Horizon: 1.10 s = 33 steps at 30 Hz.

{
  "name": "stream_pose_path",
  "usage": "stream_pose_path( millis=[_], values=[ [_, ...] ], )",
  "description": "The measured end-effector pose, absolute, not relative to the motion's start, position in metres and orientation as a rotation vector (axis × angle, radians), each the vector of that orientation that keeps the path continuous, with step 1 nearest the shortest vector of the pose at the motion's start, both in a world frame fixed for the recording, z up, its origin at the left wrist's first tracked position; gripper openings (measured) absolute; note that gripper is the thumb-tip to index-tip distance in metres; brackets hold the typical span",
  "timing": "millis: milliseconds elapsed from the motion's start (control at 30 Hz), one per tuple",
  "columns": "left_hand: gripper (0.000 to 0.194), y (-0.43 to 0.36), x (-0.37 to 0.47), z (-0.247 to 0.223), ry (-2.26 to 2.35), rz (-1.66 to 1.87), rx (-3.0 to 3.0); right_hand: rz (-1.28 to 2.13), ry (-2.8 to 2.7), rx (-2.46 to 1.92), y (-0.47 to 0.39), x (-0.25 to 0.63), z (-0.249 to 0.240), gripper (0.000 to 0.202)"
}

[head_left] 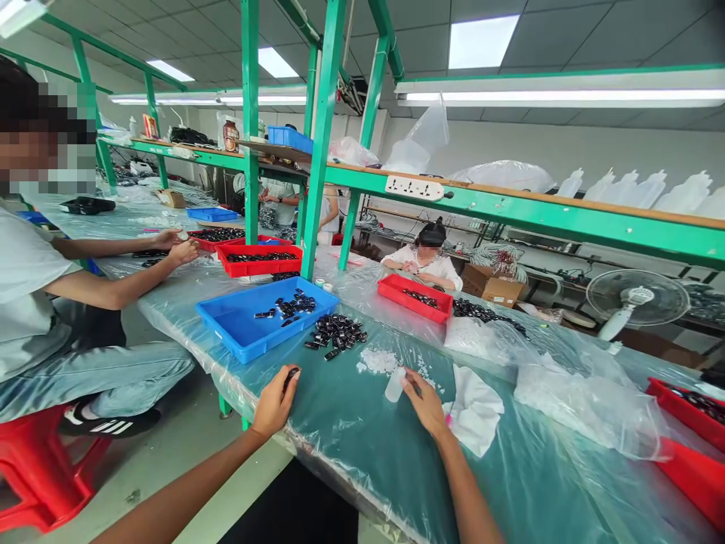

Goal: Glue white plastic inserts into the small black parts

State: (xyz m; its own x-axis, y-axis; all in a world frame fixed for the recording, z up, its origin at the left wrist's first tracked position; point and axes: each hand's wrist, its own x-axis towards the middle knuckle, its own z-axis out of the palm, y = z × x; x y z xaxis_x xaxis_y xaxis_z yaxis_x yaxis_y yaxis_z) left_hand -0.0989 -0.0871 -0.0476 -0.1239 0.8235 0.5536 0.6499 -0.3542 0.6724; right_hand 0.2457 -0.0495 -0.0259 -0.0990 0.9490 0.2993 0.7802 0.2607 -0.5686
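My left hand [275, 402], at the table's near edge, is closed around a small black glossy part [291, 373]. Between the thumb and fingers of my right hand [426, 403] is a small translucent white bottle [394, 387], tilted over the tabletop. Just beyond the bottle lie small clear plastic pieces [378, 361], loosely scattered. A pile of black parts [335, 334] sits between my hands and farther back. Beside that pile stands a blue tray [238, 344] with more black parts in it. A crumpled white cloth [476, 412] lies right of my right hand.
Plastic sheeting covers the green table [362, 461]. Clear bags [578, 400] and red trays [694, 483] are at right; another red tray [390, 287] stands farther back. A green post [322, 151] rises behind the blue tray. Co-workers sit at left [34, 302] and across [430, 264].
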Motion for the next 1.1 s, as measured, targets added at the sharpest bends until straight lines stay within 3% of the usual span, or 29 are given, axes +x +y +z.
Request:
stream_pose_path(
  millis=[300, 400, 567, 733, 1100],
  values=[
    [0.023, -0.093, -0.098, -0.018, 1.463, 1.335, 1.895, 0.354, -1.903, -1.564, -0.050, 0.237, -0.040, 0.029],
    [0.028, -0.091, -0.086, 0.005, 1.215, 1.297, 1.610, 0.294, -1.866, -1.611, -0.052, 0.242, -0.039, 0.027],
    [0.047, -0.074, -0.056, 0.031, 0.692, 0.927, 0.942, 0.236, -1.742, -1.629, -0.057, 0.244, -0.032, 0.039],
    [0.045, -0.052, -0.033, 0.029, 0.456, 0.770, 0.770, 0.204, -1.526, -1.567, -0.063, 0.247, -0.022, 0.042],
    [0.035, -0.008, -0.019, 0.009, 0.404, 0.719, 0.762, -0.018, -1.537, -1.325, -0.079, 0.219, -0.009, 0.019]
  ],
)
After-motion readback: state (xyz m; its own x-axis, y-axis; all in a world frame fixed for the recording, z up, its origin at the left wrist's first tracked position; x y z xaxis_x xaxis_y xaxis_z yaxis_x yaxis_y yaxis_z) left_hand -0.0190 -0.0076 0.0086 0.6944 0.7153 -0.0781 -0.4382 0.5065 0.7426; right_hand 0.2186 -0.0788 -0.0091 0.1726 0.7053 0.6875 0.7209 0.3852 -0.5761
